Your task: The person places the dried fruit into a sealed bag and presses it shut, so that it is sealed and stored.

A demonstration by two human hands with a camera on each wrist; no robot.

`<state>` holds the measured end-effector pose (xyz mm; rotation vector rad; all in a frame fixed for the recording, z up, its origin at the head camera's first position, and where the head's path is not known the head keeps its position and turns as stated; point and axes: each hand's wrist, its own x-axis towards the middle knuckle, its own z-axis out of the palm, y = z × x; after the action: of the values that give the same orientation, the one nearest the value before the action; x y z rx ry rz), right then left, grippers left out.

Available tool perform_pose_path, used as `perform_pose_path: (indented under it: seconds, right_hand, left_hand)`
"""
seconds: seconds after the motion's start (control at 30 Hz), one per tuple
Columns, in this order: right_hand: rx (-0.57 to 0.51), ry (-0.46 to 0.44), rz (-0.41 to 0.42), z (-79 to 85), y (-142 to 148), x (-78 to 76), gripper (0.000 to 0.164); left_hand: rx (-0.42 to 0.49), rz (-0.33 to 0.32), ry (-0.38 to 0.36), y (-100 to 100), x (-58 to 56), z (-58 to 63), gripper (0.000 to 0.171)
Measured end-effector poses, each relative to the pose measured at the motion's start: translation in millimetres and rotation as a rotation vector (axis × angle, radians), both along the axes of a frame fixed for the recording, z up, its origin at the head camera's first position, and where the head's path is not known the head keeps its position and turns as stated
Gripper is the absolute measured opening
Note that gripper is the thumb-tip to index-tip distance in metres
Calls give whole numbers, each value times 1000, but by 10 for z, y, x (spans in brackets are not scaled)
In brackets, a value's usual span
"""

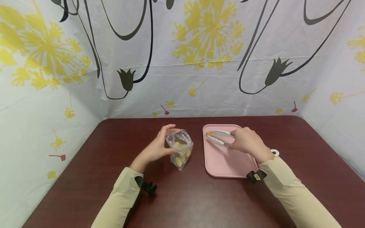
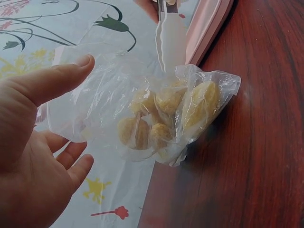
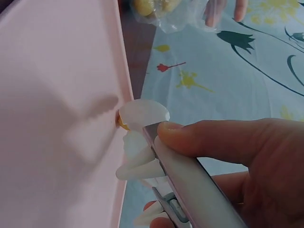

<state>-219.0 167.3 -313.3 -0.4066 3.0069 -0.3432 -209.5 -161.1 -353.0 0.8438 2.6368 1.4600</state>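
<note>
A clear plastic bag (image 1: 182, 148) of yellow-brown rounded lumps (image 2: 202, 102) stands on the table, left of a pink tray (image 1: 228, 169). My left hand (image 1: 156, 148) holds the bag near its mouth, thumb on one side and fingers on the other. Over the tray, my right hand (image 1: 247, 142) grips a pair of tongs (image 1: 219, 137) with white scalloped ends. Their two arms stand apart, pointing left. One small yellow-brown lump (image 1: 209, 133) is at their tips, near the tray's far left corner; in the right wrist view the white ends mostly hide it.
The dark red-brown table (image 1: 182, 196) runs back to a white cloth (image 1: 182, 79) printed with flowers, which also hangs at both sides. Black wrist cameras sit on both sleeves. The tray's raised rim faces the bag across a narrow strip of table.
</note>
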Motion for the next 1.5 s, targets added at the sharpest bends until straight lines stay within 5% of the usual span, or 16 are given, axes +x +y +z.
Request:
perform_pose_path:
  seconds: [0.6,1.5]
  right_hand:
    - [18,-23,3,8,-11,-53,13]
    - [-18,72,60,159,-22,159,27]
  left_hand:
    - [-32,0,43,12,-17,10,84]
    - [-43,1,40,22,5,9,84]
